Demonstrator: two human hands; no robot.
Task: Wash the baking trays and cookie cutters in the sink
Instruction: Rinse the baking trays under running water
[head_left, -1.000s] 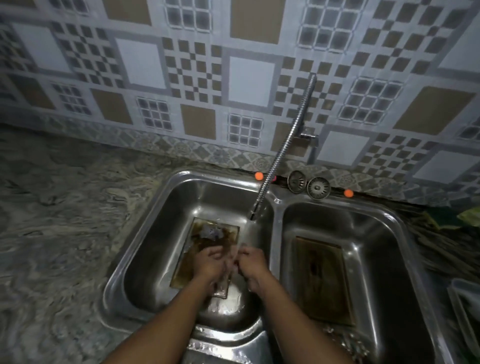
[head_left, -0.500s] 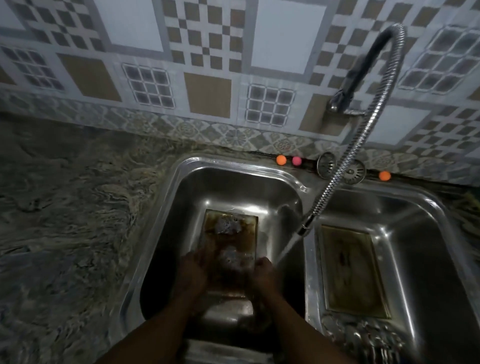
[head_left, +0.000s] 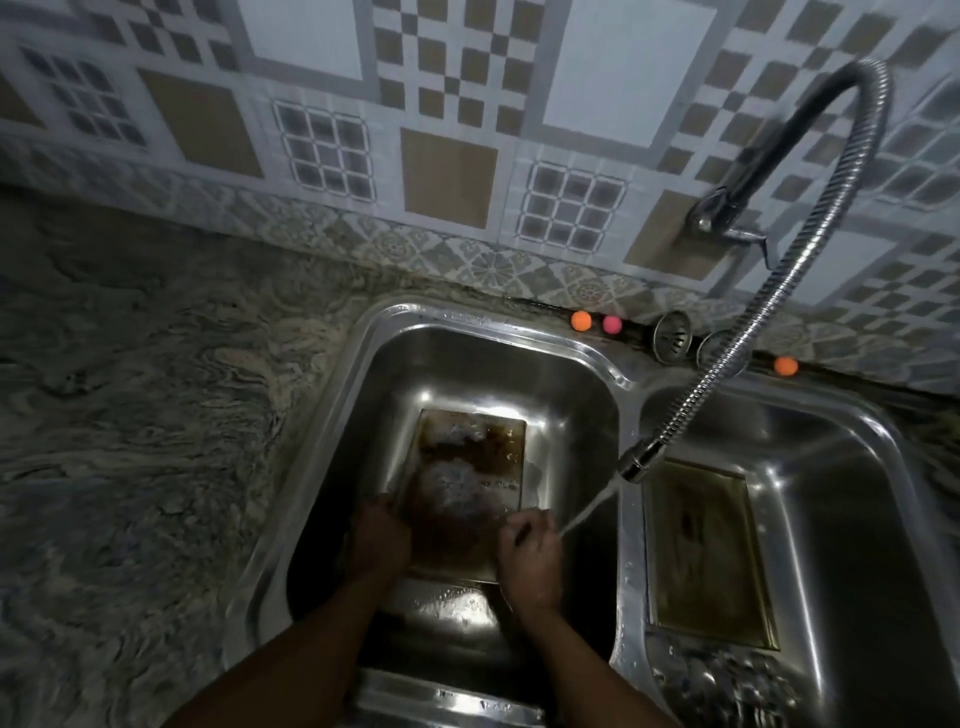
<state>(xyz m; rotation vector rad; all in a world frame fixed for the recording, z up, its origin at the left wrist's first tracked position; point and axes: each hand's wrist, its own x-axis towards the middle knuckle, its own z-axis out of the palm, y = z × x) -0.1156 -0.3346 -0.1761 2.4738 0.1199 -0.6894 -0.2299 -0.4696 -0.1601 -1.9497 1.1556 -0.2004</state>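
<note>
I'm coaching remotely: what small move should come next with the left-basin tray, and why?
Probably slide the baking tray right, under the water stream. The left hand and right hand hold its sides, brown grime coats it, and the stream lands by the right hand, missing it.

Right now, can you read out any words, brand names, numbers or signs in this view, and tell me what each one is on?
No readable text anywhere in this view.
The wall tiles carry patterns only, no lettering.
The left-basin tray, right-basin tray, tap hose and sink show no label, brand or number. The picture is dim and somewhat blurred, so any fine marking could not be made out.
</note>
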